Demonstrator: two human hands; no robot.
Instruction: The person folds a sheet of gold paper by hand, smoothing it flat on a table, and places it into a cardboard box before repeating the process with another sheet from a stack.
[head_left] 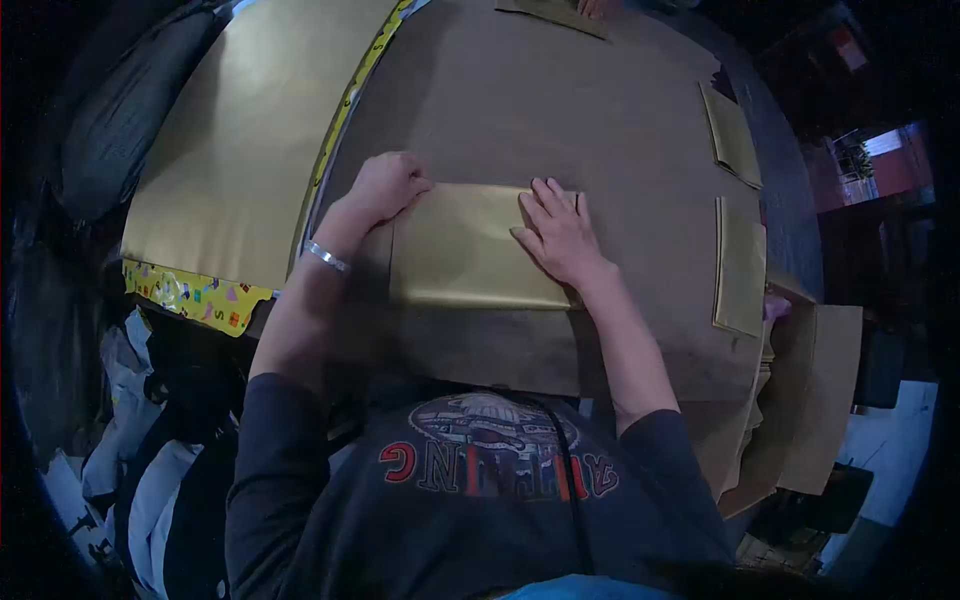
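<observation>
A folded gold paper piece (462, 250) lies flat on the brown table (560, 110) in front of me. My left hand (385, 185), with a silver bracelet on the wrist, is curled with its knuckles pressed on the piece's upper left corner. My right hand (555, 232) lies flat with fingers spread on the piece's right end, pressing it down. Neither hand lifts the paper.
A large gold sheet (240, 140) with a yellow patterned edge (195, 297) covers the table's left side. Folded gold pieces (738, 265) (730, 135) lie at the right, another at the far edge (550, 12). Brown cardboard sheets (810, 400) hang off the right.
</observation>
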